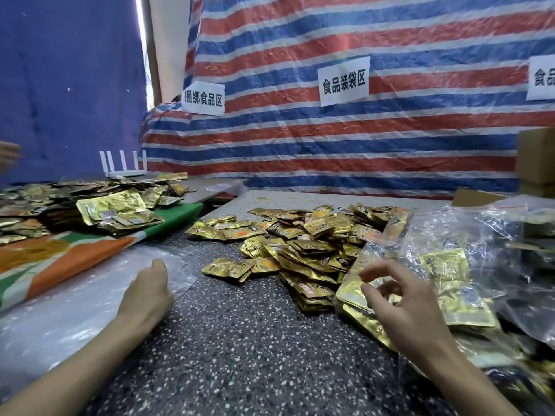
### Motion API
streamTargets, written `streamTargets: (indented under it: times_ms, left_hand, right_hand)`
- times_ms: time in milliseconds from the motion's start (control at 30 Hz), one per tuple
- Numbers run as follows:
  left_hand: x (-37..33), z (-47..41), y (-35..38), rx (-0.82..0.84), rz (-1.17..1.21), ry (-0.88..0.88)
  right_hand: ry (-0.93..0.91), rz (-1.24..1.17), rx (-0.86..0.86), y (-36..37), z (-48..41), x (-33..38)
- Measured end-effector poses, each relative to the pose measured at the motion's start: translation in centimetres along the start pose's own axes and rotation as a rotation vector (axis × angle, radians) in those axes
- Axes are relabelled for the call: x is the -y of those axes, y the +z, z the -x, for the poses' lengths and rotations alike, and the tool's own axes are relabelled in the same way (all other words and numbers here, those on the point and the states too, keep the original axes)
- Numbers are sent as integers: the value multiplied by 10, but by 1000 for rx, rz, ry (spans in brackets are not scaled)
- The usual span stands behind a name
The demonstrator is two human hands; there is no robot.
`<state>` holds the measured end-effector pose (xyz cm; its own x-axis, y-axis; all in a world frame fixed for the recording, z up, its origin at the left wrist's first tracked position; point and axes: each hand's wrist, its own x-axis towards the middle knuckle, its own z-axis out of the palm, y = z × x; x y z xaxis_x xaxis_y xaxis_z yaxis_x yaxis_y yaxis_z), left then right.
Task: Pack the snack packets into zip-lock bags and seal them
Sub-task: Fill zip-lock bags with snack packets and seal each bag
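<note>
Loose gold foil snack packets (300, 244) heaped at centre right of the frame on the dark speckled stone counter (240, 340). At lower right, a clear zip-lock bag (450, 283) with several gold packets inside, lying against the heap. Right grip (411, 310) over that bag, fingers loosely curled and apart, pinching nothing visible. Left grip (147, 292) at lower left on crinkled clear plastic sheeting (60, 310), fingers hidden; cannot tell whether spread or closed. At upper left, another pile of gold packets (75, 205) on green-and-orange cloth (90, 250). Behind, red-white-blue striped tarpaulin (360, 130).
</note>
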<state>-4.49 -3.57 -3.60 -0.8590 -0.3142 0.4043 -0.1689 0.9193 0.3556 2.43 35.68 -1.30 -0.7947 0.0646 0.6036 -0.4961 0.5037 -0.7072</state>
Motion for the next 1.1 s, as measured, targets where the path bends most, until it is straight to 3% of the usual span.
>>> streamTargets:
  times_ms: [200,333,433,567,700,867,933,1100]
  left_hand:
    - [15,-11,-4,-76,285,-244]
    - [-9,-7,-28,-262,471,-209]
    - [-51,10,-47,-301,745,-74]
    - [-110,46,-54,-158,995,126]
    - [-164,95,-42,-7,1032,454]
    - [-197,132,-3,58,863,1022]
    - [-200,138,9,99,899,1058]
    - [-192,141,15,184,1008,956]
  right_hand:
    - [16,7,6,0,1,3]
    - [20,4,6,-1,1,6]
    - [93,-93,-6,-1,1,10]
    - [212,-425,8,-4,-1,19]
    - [318,-593,91,-9,-4,22]
    - [420,-570,282,-11,-6,22]
    - [425,-497,335,-14,-5,23]
    - [491,-445,438,-16,-4,25]
